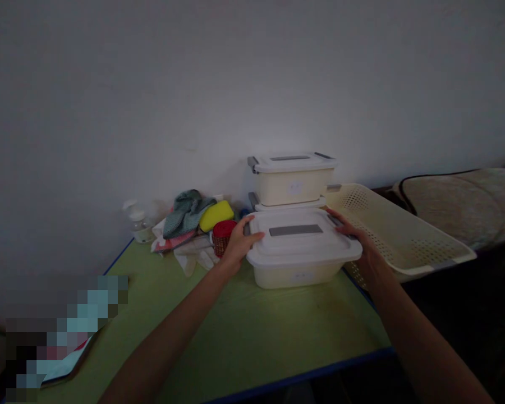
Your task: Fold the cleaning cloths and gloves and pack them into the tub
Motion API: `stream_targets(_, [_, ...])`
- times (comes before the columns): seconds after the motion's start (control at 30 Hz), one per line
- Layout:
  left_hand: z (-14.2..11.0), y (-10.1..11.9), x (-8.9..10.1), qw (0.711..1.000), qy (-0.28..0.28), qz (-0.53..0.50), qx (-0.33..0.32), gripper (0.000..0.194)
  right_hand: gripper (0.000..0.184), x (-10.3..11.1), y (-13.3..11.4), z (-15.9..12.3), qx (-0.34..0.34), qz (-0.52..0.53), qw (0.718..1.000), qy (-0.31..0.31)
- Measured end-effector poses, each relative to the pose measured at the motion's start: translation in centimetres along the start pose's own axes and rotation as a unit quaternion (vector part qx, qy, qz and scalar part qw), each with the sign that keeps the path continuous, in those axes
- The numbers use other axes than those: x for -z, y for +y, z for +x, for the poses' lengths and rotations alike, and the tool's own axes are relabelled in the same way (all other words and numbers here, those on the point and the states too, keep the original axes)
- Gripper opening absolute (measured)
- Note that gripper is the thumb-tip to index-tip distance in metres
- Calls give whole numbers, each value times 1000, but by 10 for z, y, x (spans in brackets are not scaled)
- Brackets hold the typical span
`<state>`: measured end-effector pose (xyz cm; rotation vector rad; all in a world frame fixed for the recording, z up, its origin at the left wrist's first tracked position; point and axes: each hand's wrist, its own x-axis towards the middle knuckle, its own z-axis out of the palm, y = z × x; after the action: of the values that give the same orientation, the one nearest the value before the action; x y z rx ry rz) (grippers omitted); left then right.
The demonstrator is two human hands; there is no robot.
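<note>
White plastic under both your palms: the near lidded box [303, 255] sits on the green table [235, 331], towards its far right part, and you have it by both ends. Your left hand [238, 242] clamps the left end of the lid, thumb lying over the top edge, fingers curled down the side. Your right hand [353, 235] grips the right end, fingers wrapped over the grey latch there. A grey strip runs along the middle of the lid, between your hands.

Just behind it, two more white boxes [292, 182] stand stacked against the wall. To their right, a cream perforated basket [399, 235] hangs out past the table's right edge, tilted, just beside your right wrist.

Left of your left hand, touching close, there's a small red jar [223, 235], then a yellow sponge [216, 215], a grey-green cloth [187, 212] heaped on some papers, and a clear bottle [138, 224] by the wall. A padded cushion [454, 202] lies far right.
</note>
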<state>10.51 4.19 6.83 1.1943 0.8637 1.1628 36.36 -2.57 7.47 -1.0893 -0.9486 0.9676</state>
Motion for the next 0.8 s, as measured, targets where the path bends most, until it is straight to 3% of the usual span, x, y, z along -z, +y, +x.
stream_targets(0.43, [-3,-5,0,998,-2,-70,8,51,34,3,5,1,-22,17,1000,-1])
stream_targets(0.7, [-3,-4,-2,998,20,-65,15,52,35,11,13,3,22,-45,999,-6])
stream_targets(0.8, [-3,-4,-2,997,24,-66,10,52,34,17,23,7,30,-22,999,10])
